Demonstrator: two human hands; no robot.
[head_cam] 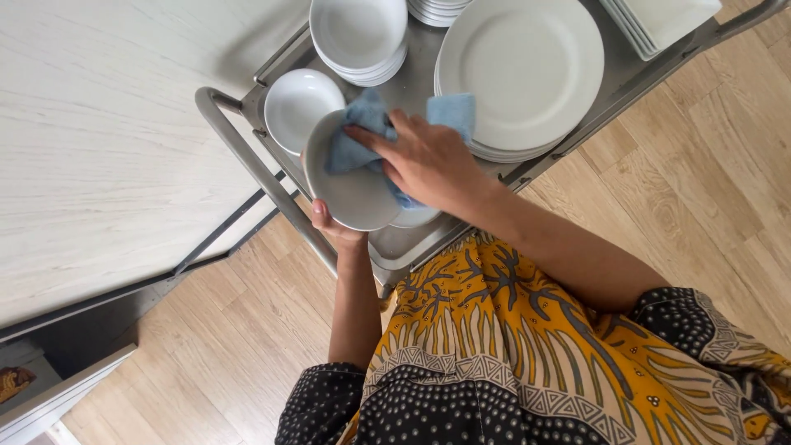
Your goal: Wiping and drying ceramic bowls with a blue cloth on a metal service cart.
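The left hand, mostly hidden, grips a round white ceramic bowl from beneath. The right hand presses a soft blue cloth into it. White plate stacks crowd the steel cart.

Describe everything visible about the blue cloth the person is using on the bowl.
The light blue cloth looks soft and slightly fuzzy, like microfibre. It is crumpled, one bunched part lying inside the tilted white ceramic bowl, another corner sticking up behind the right hand toward the stack of large white plates. The right hand presses it into the bowl with spread fingers, while the left hand supports the bowl from below, above the metal cart.
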